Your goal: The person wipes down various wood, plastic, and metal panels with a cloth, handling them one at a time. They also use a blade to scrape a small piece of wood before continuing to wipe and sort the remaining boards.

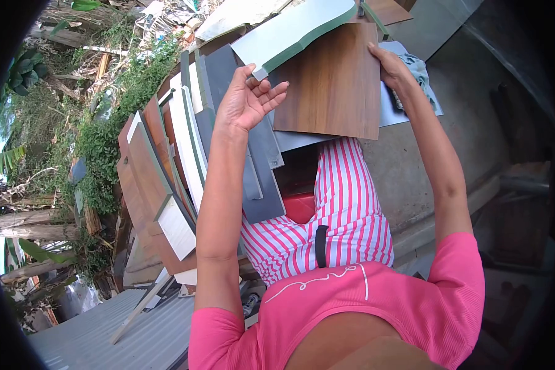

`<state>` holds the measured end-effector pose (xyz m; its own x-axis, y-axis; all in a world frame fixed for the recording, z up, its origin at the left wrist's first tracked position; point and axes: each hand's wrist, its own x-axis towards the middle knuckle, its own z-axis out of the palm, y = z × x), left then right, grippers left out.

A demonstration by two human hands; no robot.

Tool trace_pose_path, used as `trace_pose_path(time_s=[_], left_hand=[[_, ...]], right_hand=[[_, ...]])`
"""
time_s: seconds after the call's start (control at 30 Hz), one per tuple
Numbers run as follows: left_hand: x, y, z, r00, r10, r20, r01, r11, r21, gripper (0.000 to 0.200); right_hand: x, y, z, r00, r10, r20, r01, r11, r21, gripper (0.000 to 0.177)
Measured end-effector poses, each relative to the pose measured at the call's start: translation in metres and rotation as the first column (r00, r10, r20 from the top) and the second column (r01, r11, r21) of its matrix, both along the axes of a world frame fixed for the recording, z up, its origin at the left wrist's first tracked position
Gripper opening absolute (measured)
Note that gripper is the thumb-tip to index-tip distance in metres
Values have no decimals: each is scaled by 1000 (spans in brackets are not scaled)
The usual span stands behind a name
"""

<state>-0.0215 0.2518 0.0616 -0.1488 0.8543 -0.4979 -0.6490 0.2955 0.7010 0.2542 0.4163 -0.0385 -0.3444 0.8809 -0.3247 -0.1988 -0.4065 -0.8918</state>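
Note:
My left hand point(250, 102) is palm up, with its thumb on the near corner of a white board point(302, 31) with a green edge. Its other fingers curl loosely beside that corner, and part of the grip is hidden. My right hand point(391, 66) is closed on the right edge of a brown wood-grain board point(333, 86), thumb on top and fingers out of sight underneath. The white board overlaps the far part of the brown one. Under the brown board, a pale sheet point(393, 114) juts out above my striped trousers.
On the left, many boards lean in a stack, among them a dark grey panel point(265, 197) and a brown panel point(143, 166). A light blue cloth point(418, 74) lies at the right. Corrugated sheeting point(105, 333) is at lower left; plants point(102, 145) and debris lie beyond.

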Motion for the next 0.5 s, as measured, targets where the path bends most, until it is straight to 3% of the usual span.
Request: trace_pose_path(time_s=[0.07,0.2,0.33,0.5], left_hand=[[2,-7,-13,1000,17,18,-17,1000,-18,32],[8,-20,-42,1000,-14,2,14,1000,3,28],[14,-35,-88,998,-68,-9,67,997,-40,28],[28,-46,-119,980,-160,-116,149,984,-94,37]], right_hand=[[29,-37,8,993,-84,-78,87,996,34,52],[106,-123,18,945,-323,-41,326,934,144,49],[177,-193,16,809,-581,-85,585,810,34,48],[216,-232,24,720,-689,-80,691,723,-3,48]])
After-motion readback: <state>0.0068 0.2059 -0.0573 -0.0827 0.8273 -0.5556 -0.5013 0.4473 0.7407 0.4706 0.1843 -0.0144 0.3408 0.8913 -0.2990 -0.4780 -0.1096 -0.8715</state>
